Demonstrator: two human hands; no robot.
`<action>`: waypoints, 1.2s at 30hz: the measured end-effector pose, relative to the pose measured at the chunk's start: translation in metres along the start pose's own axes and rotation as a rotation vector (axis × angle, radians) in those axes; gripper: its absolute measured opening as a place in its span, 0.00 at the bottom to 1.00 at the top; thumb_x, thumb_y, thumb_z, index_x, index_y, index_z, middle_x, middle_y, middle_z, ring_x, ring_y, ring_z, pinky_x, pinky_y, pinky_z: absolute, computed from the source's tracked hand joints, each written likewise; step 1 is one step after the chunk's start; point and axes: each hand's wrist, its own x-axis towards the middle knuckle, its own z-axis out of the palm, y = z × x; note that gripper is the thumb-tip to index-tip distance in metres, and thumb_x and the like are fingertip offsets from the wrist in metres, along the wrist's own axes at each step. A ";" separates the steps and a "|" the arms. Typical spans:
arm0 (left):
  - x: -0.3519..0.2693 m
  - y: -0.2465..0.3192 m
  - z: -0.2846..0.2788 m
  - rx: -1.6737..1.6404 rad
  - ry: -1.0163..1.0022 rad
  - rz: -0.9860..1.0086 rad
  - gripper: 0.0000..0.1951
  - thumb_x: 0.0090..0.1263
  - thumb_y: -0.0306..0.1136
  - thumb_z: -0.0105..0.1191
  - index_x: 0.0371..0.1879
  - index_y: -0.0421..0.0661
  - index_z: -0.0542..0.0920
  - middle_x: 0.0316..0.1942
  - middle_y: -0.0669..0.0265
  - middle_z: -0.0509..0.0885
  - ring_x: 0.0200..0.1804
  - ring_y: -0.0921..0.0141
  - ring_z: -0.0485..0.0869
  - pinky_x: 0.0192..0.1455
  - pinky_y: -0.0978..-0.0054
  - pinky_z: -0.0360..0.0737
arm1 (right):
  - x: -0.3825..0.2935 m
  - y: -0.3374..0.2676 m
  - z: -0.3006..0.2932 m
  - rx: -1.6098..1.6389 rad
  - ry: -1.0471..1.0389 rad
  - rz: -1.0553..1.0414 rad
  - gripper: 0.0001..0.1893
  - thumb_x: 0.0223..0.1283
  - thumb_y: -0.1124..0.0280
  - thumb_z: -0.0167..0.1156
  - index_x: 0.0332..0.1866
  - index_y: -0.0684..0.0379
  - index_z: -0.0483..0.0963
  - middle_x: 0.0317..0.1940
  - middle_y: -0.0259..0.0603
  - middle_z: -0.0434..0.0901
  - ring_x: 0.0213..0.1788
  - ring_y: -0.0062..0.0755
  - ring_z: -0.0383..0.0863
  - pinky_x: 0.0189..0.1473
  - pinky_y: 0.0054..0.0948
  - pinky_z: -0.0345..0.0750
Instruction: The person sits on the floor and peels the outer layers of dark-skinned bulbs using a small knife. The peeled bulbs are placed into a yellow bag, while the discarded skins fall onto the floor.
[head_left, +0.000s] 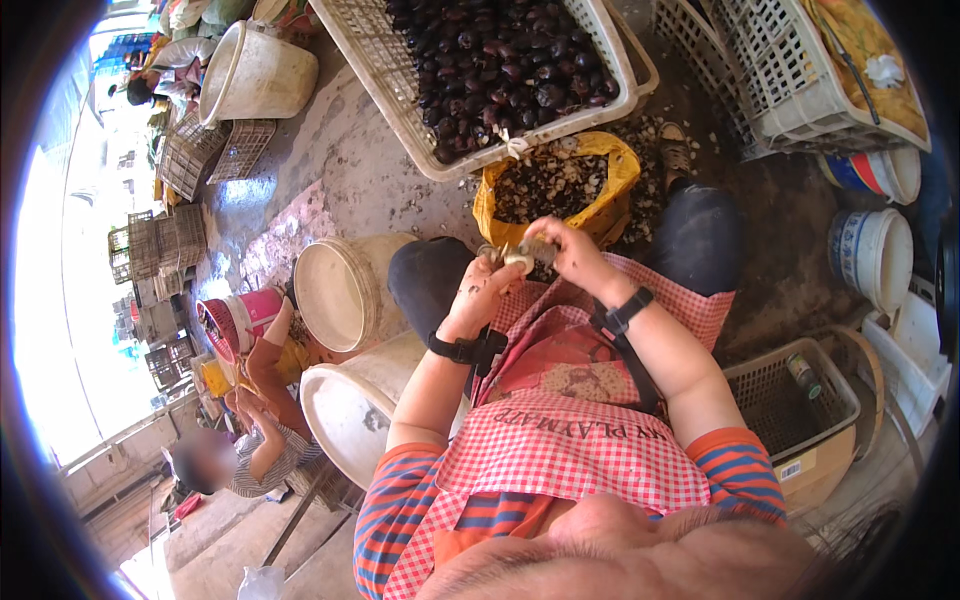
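Note:
My left hand (480, 289) grips a small pale peeled corm (519, 262), likely a water chestnut, between thumb and fingers. Against it, my right hand (571, 251) has curled fingers with a grey-brown object or finger wrap (538, 252) at their tips; which it is cannot be told. A thin pale pointed thing shows by the left fingertips. Just beyond both hands, a yellow bag (491, 214) stands open, holding dark and pale peelings. Behind it, a white plastic crate (427, 161) holds many dark, shiny corms (517, 75), and a pale scrap lies on its rim.
Two large whitish buckets (337, 296) (349, 420) stand left of my legs. Another person (259, 450) sits further left by a pink bucket (255, 311). Slatted crates (795, 82) stand at upper right, white tubs (874, 259) at right, and a grey basket (787, 390) holds a bottle. Scraps litter the floor.

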 end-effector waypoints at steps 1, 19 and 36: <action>-0.003 -0.001 0.001 -0.037 -0.003 -0.003 0.12 0.71 0.31 0.58 0.48 0.37 0.82 0.38 0.68 0.85 0.32 0.80 0.78 0.35 0.84 0.71 | 0.002 0.019 -0.003 -0.065 0.056 0.277 0.17 0.56 0.86 0.58 0.50 0.57 0.76 0.40 0.38 0.82 0.42 0.32 0.82 0.49 0.29 0.77; -0.001 -0.003 0.003 -0.457 -0.015 -0.029 0.20 0.75 0.24 0.51 0.65 0.39 0.72 0.51 0.57 0.83 0.44 0.66 0.85 0.41 0.79 0.82 | -0.010 -0.029 0.004 -0.218 0.181 0.030 0.18 0.61 0.69 0.68 0.54 0.56 0.73 0.41 0.42 0.82 0.40 0.36 0.81 0.43 0.31 0.79; 0.001 -0.009 0.001 -0.381 0.035 -0.067 0.15 0.75 0.27 0.54 0.58 0.41 0.74 0.47 0.59 0.84 0.40 0.71 0.83 0.38 0.79 0.80 | -0.011 -0.016 0.004 -0.057 0.095 0.015 0.18 0.60 0.73 0.66 0.55 0.56 0.74 0.52 0.46 0.82 0.50 0.38 0.84 0.50 0.32 0.80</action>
